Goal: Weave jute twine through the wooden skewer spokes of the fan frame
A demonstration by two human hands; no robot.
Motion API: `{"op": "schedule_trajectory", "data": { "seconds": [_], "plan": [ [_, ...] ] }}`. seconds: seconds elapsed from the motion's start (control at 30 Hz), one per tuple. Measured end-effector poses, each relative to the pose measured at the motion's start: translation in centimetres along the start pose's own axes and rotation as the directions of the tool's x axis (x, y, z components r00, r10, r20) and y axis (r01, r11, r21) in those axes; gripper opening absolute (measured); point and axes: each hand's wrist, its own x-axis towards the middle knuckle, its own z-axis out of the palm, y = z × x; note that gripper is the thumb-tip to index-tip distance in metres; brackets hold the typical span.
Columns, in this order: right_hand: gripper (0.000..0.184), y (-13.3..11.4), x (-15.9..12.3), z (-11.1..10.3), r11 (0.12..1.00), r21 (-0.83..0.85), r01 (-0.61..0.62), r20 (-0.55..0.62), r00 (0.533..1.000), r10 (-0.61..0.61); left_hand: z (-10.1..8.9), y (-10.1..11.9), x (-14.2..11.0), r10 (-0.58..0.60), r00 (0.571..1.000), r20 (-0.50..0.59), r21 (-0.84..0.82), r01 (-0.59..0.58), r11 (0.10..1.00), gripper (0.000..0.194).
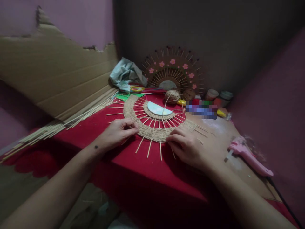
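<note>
Pinkish walls flank a dark back wall, and one red cloth covers much of the table. At the centre of the frame lies one half-round weaving — two twine bands across radiating sticks, with one pale blue half-disc. Four stick ends jut below it between two hands. The left hand has thumb and forefinger pinched together on one strand; the right hand has its fingers closed on the outer band's lower right edge. Behind sit two twine balls, before one upright fan with six larger pink flowers. One cardboard sheet fills the upper left — one pink glue gun lies at right.
</note>
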Motion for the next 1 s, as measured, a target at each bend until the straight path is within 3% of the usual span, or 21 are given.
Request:
{"op": "schedule_trajectory", "data": {
  "seconds": [0.07, 0.2, 0.43, 0.73, 0.83, 1.0],
  "plan": [
    [0.022, -1.0, 0.7, 0.8, 0.998, -0.036, 0.058, 0.022, 0.998, -0.058, 0.1, -0.1, -0.4, -0.011, 1.0, 0.005, -0.018, 0.011, 1.0, 0.021],
    [0.027, -2.7, 2.4, 2.1, 0.97, -0.158, 0.184, 0.121, 0.979, -0.166, -0.1, -0.6, -1.4, 0.146, 0.989, 0.014, 0.034, -0.146, 0.989, 0.015],
    [0.02, -3.3, 4.8, 3.7, 0.985, -0.14, 0.104, 0.205, 0.976, -0.074, -0.6, -0.6, -3.3, 0.291, 0.949, 0.122, 0.116, -0.305, 0.945, 0.015],
    [0.021, -2.2, 4.5, 5.2, 0.974, -0.13, 0.187, 0.172, 0.971, -0.163, -0.2, 0.3, -5.7, 0.354, 0.907, 0.226, 0.268, -0.408, 0.873, 0.012],
    [0.02, -2.6, 4.9, 4.8, 0.94, -0.217, 0.263, 0.245, 0.947, -0.208, -0.3, 0.2, -5.9, 0.351, 0.905, 0.24, 0.294, -0.412, 0.862, 0.014],
    [0.018, -3.6, 5.6, 4.2, 0.833, -0.338, 0.438, 0.418, 0.863, -0.285, -0.5, -0.1, -5.5, 0.339, 0.919, 0.203, 0.38, -0.393, 0.838, 0.014]
  ]
}}
